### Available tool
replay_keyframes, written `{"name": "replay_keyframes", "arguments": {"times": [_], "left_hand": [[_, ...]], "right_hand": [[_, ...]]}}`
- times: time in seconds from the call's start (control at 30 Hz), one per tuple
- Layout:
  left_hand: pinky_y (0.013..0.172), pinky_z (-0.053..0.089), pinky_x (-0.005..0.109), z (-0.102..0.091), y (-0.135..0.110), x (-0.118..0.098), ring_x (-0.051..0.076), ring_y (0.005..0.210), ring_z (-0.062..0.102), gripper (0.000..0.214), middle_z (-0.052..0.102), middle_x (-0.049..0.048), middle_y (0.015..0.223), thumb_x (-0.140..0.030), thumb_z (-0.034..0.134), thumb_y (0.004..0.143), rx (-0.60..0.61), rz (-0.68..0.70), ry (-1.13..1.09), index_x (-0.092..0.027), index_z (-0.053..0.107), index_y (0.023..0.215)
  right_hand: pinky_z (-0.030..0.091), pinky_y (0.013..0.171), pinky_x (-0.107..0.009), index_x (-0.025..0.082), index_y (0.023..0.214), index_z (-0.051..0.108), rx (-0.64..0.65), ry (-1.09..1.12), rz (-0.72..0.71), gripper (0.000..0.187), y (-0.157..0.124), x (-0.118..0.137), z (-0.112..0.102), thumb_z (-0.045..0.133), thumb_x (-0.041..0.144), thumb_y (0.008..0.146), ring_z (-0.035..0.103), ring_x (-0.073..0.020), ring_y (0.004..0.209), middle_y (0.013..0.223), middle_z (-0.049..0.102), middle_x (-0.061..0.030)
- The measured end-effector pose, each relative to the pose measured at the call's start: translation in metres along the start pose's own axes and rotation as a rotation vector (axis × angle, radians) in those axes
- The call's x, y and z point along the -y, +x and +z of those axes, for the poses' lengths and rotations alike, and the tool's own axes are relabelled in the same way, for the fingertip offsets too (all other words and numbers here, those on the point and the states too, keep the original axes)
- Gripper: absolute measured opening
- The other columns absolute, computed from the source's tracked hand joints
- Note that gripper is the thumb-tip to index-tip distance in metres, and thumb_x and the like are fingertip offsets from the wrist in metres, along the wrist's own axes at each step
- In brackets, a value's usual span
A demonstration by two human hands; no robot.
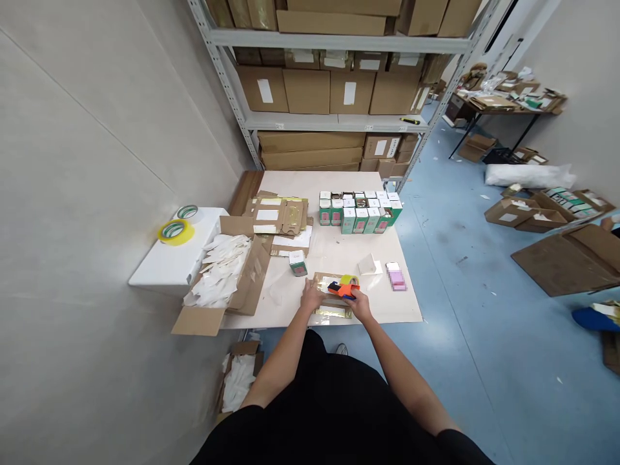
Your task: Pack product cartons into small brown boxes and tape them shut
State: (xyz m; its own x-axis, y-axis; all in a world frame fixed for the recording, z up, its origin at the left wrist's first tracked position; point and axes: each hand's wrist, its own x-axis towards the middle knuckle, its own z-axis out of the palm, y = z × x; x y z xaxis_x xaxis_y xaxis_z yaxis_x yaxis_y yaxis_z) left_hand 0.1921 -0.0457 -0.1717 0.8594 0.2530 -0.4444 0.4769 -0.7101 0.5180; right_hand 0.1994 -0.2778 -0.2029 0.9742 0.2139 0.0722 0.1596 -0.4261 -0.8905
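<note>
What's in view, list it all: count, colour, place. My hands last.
worktable: one, pale, centre
taped cardboard: one, brown, worktable's near edge
tape dispenser: one, orange with yellow tape, above that
lone carton: one, green and white, left of centre
carton cluster: over a dozen, green and white, worktable's far right
blurred item: one, pink and white, right
flattened cardboard: several, brown, far left
open box: one, brown, left, with white slips
tape rolls: two, yellow and greenish, further left
shelf unit: one, grey, behind worktable
shelf boxes: many, brown, on that
far table: one, brown, upper right
floor boxes: several, brown, right
left hand: one, bare, at taped cardboard
right hand: one, bare, grip on dispenser
</note>
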Motion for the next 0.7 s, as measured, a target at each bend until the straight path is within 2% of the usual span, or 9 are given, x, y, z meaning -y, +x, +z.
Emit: {"name": "replay_keyframes", "arguments": {"times": [0.07,0.1,0.17,0.2,0.3,0.37,0.5,0.57,0.7], "left_hand": [[0.111,0.043,0.041,-0.008,0.001,0.0,0.034,0.144,0.047,0.07,0.041,0.0147,0.164,-0.038,0.067,0.087,-0.122,-0.008,-0.123,-0.025,0.049,0.153],[0.106,0.046,0.039,-0.011,0.003,-0.002,0.033,0.136,0.055,0.056,0.055,0.0152,0.152,-0.04,0.062,0.09,-0.129,-0.023,-0.205,-0.023,0.058,0.144],[0.091,0.052,0.034,-0.017,0.01,-0.009,0.028,0.11,0.068,0.041,0.075,0.014,0.117,-0.047,0.055,0.095,-0.035,-0.074,-0.377,-0.019,0.072,0.118],[0.082,0.053,0.032,-0.019,0.016,-0.013,0.026,0.095,0.071,0.044,0.077,0.0128,0.1,-0.053,0.052,0.096,0.022,-0.096,-0.429,-0.017,0.074,0.107],[0.065,0.05,0.029,-0.023,0.037,-0.029,0.021,0.065,0.066,0.063,0.069,0.0087,0.066,-0.073,0.05,0.091,0.102,-0.127,-0.473,-0.015,0.074,0.081],[0.058,0.048,0.03,-0.025,0.05,-0.041,0.019,0.053,0.059,0.069,0.06,0.0065,0.053,-0.082,0.055,0.083,0.217,-0.184,-0.465,-0.016,0.072,0.07],[0.052,0.045,0.031,-0.029,0.068,-0.061,0.017,0.044,0.049,0.063,0.048,0.0031,0.044,-0.08,0.067,0.077,0.515,-0.333,-0.366,-0.018,0.069,0.064],[0.05,0.045,0.032,-0.03,0.072,-0.067,0.017,0.043,0.048,0.056,0.045,0.0023,0.042,-0.073,0.075,0.075,0.524,-0.294,-0.329,-0.019,0.068,0.062],[0.048,0.045,0.031,-0.033,0.073,-0.071,0.017,0.043,0.051,0.04,0.053,0.0034,0.044,-0.052,0.091,0.064,0.394,-0.099,-0.379,-0.018,0.07,0.061]], "right_hand": [[0.052,0.073,-0.033,0.023,0.081,0.069,0.008,0.025,0.02,0.023,0.0,0.001,-0.003,0.067,0.046,0.08,0.063,-0.0234,0.076,0.081,0.07,-0.0043],[0.052,0.073,-0.033,0.023,0.081,0.069,0.01,0.039,0.029,0.024,0.0,0.002,-0.004,0.067,0.047,0.08,0.063,-0.0235,0.077,0.081,0.07,-0.0042],[0.052,0.074,-0.034,0.023,0.082,0.07,0.013,0.065,0.042,0.026,-0.001,0.003,-0.006,0.067,0.048,0.079,0.063,-0.0239,0.078,0.082,0.07,-0.0046],[0.052,0.075,-0.034,0.022,0.084,0.071,0.015,0.078,0.046,0.026,-0.002,0.003,-0.007,0.067,0.048,0.079,0.063,-0.0241,0.078,0.083,0.071,-0.0048],[0.052,0.077,-0.034,0.022,0.086,0.071,0.028,0.101,0.051,0.027,-0.002,0.005,-0.009,0.068,0.048,0.078,0.063,-0.0242,0.08,0.085,0.072,-0.0052],[0.052,0.076,-0.034,0.022,0.084,0.071,0.033,0.102,0.056,0.027,-0.002,0.005,-0.009,0.068,0.048,0.078,0.062,-0.024,0.079,0.084,0.071,-0.005],[0.05,0.073,-0.033,0.022,0.081,0.069,0.026,0.088,0.052,0.027,-0.001,0.0,-0.008,0.067,0.048,0.077,0.061,-0.0231,0.076,0.08,0.069,-0.0042],[0.05,0.072,-0.032,0.021,0.082,0.069,0.025,0.086,0.044,0.026,-0.001,-0.003,-0.006,0.066,0.047,0.078,0.061,-0.0226,0.075,0.08,0.069,-0.0039],[0.051,0.074,-0.032,0.021,0.083,0.07,0.025,0.077,0.024,0.024,0.0,-0.008,-0.004,0.067,0.045,0.078,0.062,-0.0223,0.076,0.081,0.07,-0.0038]]}}
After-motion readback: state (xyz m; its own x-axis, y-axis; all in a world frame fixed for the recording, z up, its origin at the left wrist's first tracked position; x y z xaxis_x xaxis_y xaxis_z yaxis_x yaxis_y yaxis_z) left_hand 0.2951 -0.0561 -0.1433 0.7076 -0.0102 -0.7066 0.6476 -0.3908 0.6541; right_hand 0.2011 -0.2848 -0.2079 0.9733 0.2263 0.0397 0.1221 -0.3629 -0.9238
